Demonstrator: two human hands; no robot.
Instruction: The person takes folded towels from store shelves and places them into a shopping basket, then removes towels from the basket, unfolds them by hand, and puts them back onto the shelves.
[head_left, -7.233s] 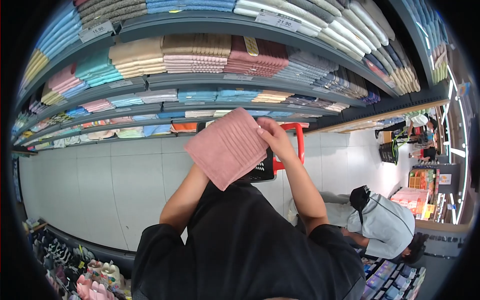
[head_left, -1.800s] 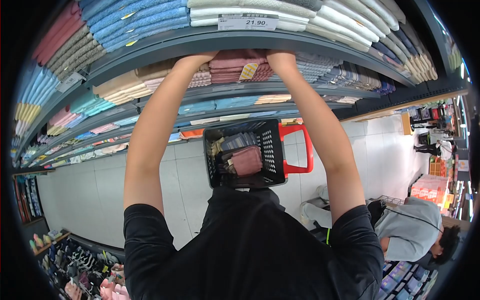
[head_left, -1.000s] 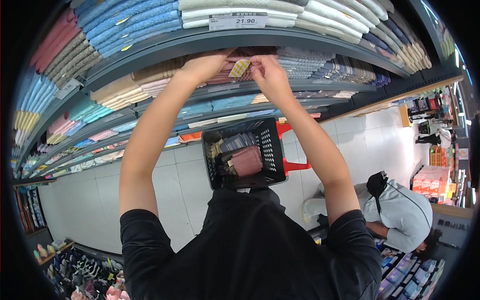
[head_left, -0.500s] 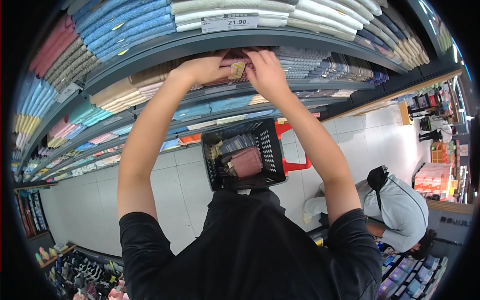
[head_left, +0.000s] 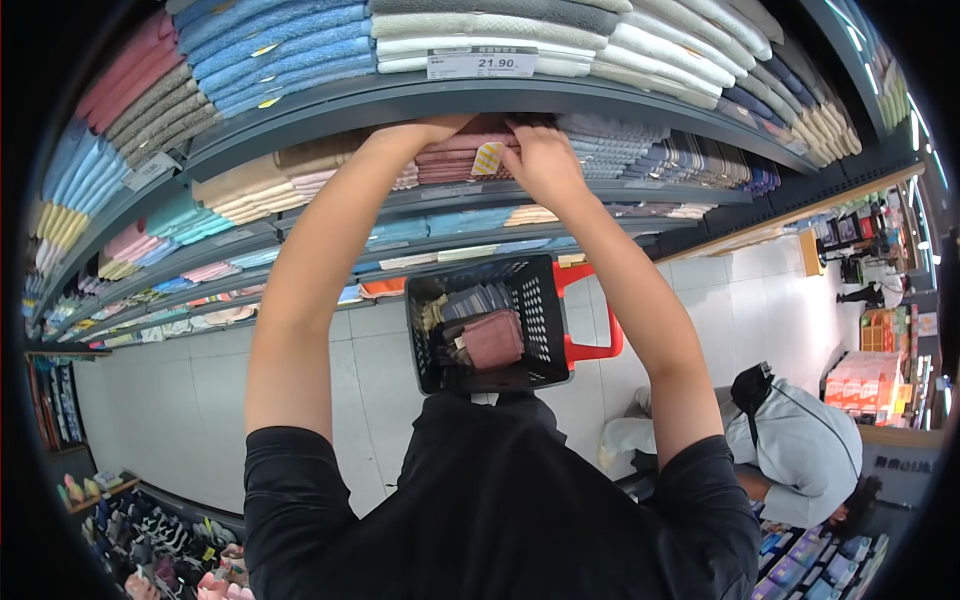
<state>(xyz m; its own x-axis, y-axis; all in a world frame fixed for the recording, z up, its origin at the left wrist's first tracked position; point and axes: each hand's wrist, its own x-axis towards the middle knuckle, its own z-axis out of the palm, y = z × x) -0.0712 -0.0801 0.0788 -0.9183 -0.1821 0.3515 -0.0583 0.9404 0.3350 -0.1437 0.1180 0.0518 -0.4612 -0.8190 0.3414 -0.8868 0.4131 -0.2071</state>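
Observation:
A stack of folded dusty-pink towels (head_left: 450, 168) lies on the shelf below the upper one, a yellow-and-white striped tag (head_left: 487, 159) hanging at its front. My right hand (head_left: 547, 162) is closed at the stack's right end, thumb beside the tag and fingers bent over the top towel. My left hand (head_left: 437, 130) reaches in over the stack from the left; its fingers are hidden beneath the upper shelf. Below my arms, a black basket (head_left: 543, 320) with a red handle (head_left: 612, 330) holds a folded pink cloth (head_left: 493, 340) and a grey-blue striped cloth (head_left: 475, 303).
The upper shelf edge (head_left: 330, 118), with a 21.90 price label (head_left: 482, 64), overhangs my hands. Grey striped towels (head_left: 610, 145) adjoin the pink stack. A person in a light shirt (head_left: 800, 450) bends down at the right. Pale floor tiles (head_left: 200, 400) surround the basket.
My left hand has slid deeper under the upper shelf, away from the tag. My right hand's fingers have curled in more, and more of the pink stack's front shows.

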